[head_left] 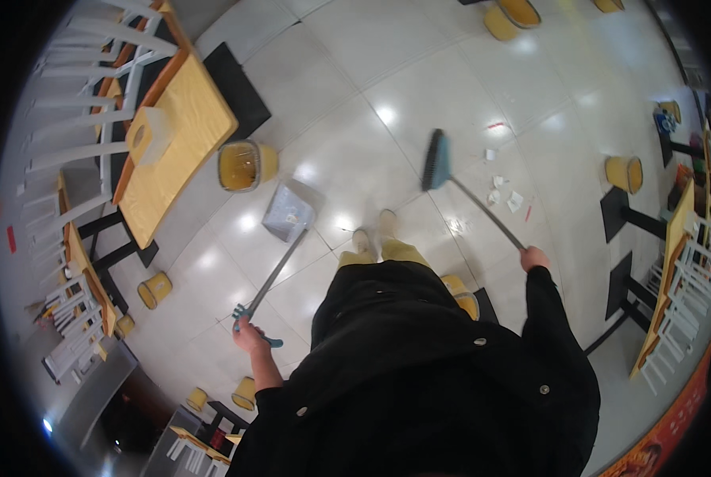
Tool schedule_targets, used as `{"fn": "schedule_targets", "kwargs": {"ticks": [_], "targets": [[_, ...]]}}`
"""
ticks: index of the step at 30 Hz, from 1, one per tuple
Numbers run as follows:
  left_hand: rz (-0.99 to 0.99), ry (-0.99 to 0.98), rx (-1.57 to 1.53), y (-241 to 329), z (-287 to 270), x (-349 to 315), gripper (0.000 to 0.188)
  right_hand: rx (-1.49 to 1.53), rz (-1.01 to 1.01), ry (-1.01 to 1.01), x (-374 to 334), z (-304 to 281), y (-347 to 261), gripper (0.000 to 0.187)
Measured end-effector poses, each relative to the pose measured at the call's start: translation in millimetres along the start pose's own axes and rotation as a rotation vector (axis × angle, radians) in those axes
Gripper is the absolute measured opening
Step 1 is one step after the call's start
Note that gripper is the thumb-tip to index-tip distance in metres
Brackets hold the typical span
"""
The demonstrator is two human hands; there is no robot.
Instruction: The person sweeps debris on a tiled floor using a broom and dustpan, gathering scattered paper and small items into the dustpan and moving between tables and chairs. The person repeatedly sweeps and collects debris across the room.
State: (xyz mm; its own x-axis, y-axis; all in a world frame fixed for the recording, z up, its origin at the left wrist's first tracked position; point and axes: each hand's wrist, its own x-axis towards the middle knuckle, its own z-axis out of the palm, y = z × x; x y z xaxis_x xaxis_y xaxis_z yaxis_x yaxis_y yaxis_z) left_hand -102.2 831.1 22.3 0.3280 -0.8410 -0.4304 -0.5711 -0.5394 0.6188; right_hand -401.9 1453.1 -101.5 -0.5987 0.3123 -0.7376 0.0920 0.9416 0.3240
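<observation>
My left hand [249, 334] is closed round the teal grip of a long-handled dustpan [290, 209]. The pan is grey and rests to the left of my feet, with a small pale scrap inside. In my right hand [535, 258] is the grey handle of a broom [437, 161]. Its teal head with dark bristles is out ahead of me, right of centre, and looks slightly blurred; whether the bristles touch the floor I cannot tell. Several white paper scraps [515, 201] and a thin red strip [528, 213] lie on the tiles right of the broom head.
A yellow bin [248, 166] stands beside the dustpan, next to a wooden table [182, 147] with white chairs upturned on it. Another yellow bin [624, 174] is at the right, near a table [665, 270] with a black base. More bins stand about the tiled floor [347, 119].
</observation>
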Motion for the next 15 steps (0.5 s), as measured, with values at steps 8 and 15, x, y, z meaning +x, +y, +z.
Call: {"fn": "schedule_targets", "kwargs": {"ticks": [8, 15], "targets": [[-0.083, 0.023, -0.011, 7.4, 14.1, 25.5, 0.022, -0.034, -0.358, 0.173, -13.7, -63.9, -92.5, 0.035], [-0.141, 0.065, -0.053, 20.5, 21.3, 56.5, 0.022, -0.043, -0.755, 0.258, 10.5, -103.7, -325.7, 0.03]]}}
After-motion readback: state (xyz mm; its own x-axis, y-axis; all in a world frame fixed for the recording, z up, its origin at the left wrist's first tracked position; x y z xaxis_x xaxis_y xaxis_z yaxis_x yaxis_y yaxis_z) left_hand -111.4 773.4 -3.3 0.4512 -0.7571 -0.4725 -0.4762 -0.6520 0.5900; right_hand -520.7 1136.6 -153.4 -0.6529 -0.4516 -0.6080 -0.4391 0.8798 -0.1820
